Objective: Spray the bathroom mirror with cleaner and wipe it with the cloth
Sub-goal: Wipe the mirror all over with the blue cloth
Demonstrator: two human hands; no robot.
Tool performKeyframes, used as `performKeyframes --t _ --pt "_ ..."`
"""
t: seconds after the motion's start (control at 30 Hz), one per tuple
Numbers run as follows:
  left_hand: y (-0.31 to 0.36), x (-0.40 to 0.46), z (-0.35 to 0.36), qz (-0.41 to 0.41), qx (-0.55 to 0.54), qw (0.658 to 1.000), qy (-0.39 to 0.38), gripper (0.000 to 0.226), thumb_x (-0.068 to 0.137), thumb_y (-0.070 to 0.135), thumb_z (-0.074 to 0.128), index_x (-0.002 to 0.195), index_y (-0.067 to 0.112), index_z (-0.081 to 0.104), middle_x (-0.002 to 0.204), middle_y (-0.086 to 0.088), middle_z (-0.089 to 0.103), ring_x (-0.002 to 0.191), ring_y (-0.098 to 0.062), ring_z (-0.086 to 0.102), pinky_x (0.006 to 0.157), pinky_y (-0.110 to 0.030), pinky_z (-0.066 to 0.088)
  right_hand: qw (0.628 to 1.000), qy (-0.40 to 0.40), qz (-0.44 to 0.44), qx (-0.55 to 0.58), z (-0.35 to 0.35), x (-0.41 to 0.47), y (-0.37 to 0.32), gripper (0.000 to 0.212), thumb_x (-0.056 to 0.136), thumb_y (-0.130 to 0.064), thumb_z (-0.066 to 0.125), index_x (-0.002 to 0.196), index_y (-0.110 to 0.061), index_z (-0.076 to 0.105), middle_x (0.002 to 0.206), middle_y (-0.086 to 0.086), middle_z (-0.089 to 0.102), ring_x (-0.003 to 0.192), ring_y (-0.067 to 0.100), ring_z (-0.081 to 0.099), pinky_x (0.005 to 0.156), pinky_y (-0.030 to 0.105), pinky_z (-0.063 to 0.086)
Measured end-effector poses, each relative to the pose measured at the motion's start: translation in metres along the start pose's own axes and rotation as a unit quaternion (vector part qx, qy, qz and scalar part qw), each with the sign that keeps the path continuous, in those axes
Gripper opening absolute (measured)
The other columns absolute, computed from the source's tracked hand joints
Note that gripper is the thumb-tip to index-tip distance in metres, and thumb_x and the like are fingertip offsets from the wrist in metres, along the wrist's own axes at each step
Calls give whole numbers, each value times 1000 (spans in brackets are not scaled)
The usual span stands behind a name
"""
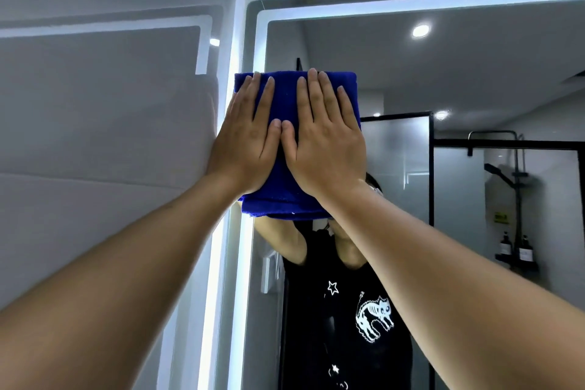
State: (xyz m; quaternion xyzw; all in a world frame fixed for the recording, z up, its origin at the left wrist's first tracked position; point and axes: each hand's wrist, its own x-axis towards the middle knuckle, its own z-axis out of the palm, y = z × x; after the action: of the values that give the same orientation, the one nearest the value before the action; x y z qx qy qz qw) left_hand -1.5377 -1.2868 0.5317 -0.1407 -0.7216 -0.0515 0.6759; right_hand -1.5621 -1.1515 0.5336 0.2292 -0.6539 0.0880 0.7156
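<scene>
A folded blue cloth (286, 199) lies flat against the bathroom mirror (474, 79), close to the mirror's lit left edge and below its top corner. My left hand (247, 136) presses on the cloth's left half with straight fingers pointing up. My right hand (326, 136) presses on the right half the same way, its thumb touching the left thumb. Both arms reach up from the bottom of the view. No spray bottle is in view.
A glossy grey wall panel (95, 136) stands to the left of the mirror's glowing frame (247, 263). The mirror reflects a person in a black T-shirt, a black-framed shower enclosure (506, 184) and ceiling spotlights.
</scene>
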Motion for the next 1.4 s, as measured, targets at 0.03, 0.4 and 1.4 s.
performKeyframes --t 0.03,0.4,1.4 --pt "1 -3 0 -3 -2 1000 -1 59 99 32 24 154 11 15 162 -9 9 150 -18 4 121 -27 4 1000 0 -2 1 0 -3 0 63 99 -38 23 151 -3 27 159 12 26 149 22 19 123 39 12" --pt "4 -8 0 0 2 1000 -3 61 98 34 23 154 11 16 162 -8 12 150 -18 6 122 -36 10 1000 16 -9 3 2 -9 3 63 99 -40 23 150 -3 29 158 12 29 148 22 22 122 39 13" --pt "180 17 79 35 11 999 9 60 98 31 26 153 8 16 160 -12 16 149 -22 9 122 -39 7 999 -36 14 -25 -76 -53 181 64 99 -42 25 154 -8 21 161 8 20 150 19 14 123 36 7"
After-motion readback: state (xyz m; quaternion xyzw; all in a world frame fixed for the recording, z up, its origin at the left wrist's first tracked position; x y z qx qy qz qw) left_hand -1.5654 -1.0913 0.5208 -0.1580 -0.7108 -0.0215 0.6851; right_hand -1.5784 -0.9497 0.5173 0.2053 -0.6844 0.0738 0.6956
